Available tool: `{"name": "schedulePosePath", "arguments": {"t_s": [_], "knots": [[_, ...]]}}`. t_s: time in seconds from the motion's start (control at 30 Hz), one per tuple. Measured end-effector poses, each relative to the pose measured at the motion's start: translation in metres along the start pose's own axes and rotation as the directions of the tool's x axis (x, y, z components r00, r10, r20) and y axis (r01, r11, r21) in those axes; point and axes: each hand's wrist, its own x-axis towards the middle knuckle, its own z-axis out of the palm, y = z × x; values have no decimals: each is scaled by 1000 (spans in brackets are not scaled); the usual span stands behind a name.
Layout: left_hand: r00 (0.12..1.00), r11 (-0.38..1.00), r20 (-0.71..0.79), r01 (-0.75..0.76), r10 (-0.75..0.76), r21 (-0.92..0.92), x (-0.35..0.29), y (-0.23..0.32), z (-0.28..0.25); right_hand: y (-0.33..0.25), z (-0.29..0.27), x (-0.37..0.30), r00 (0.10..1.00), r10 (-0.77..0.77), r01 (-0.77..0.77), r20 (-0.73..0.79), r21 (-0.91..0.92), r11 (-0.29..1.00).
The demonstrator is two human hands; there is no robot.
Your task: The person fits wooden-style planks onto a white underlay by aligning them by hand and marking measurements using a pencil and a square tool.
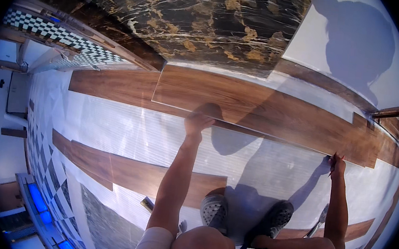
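A long brown wood-look floor plank (239, 104) lies across the floor in front of me, overlapping other planks under it. My left hand (198, 123) grips its near edge left of the middle, fingers bent over the board. At the near edge toward the right end is my right hand (337, 165), closed around a thin red pencil-like stick (331, 173). Whether those fingers also touch the board I cannot tell. Beneath, another brown plank (113, 83) sticks out to the left.
More planks (148, 167) lie near my grey clog-style shoes (214, 211). A metal-bladed hand tool (316, 222) rests by my right knee, and a small yellow-and-black object (147, 204) by my left arm. A dark marble-patterned panel (208, 25) stands beyond the plank. Checkered tiles (49, 159) cover the floor at left.
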Motion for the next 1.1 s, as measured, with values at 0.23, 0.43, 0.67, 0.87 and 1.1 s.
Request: {"name": "schedulePosePath", "arguments": {"t_s": [0.23,0.43,0.67,0.87,1.1], "knots": [[999,986,-19,40,-37,164,6,13,5,-7,17,-4,999,-10,11,-41,20,1000],[999,962,-21,33,-28,271,17,15,8,-7,17,0,994,-103,103,29,9,995],[991,955,133,-24,-17,295,48,0,-39,4,31,27,998,-57,56,-6,308,950],[997,771,74,-20,-36,637,52,10,-38,-22,39,17,998,-20,15,51,103,995],[987,849,-19,147,-160,508,40,22,4,-43,26,8,1000,6,-7,-12,-29,1000]]}}
